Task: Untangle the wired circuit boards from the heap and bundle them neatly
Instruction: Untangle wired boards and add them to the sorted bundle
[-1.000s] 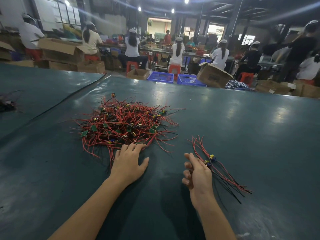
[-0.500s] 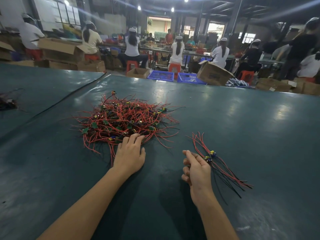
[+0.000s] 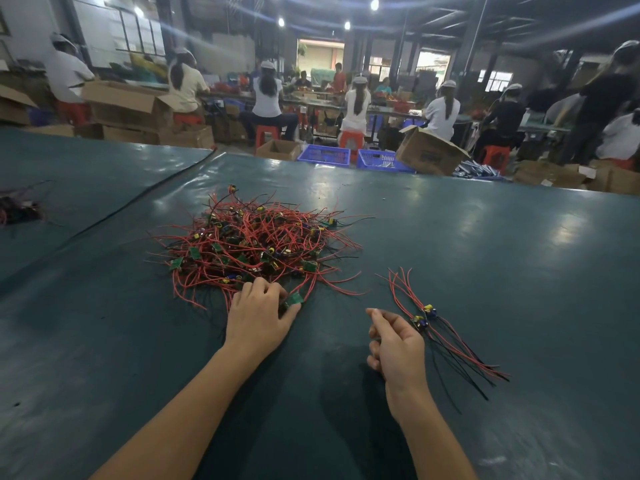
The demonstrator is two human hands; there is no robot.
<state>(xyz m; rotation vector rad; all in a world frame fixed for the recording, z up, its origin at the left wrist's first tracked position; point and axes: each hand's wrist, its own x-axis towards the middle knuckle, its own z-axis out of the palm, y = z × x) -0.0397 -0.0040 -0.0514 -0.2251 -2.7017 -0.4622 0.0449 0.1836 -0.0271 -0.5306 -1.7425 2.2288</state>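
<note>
Fingers (image 3: 259, 286) of the left hand (image 3: 258, 320) pinch a board (image 3: 296, 298) beside the heap (image 3: 249, 244).

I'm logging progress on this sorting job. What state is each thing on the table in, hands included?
Heap: tangled, piled on the table.
Green board: at the heap's near edge, pinched between thumb and finger.
Small bundle: wires aligned, lying flat, apart from the heap.
Left hand: fingers curled, pinching the green board.
Right hand: loosely curled, holding nothing.
</note>
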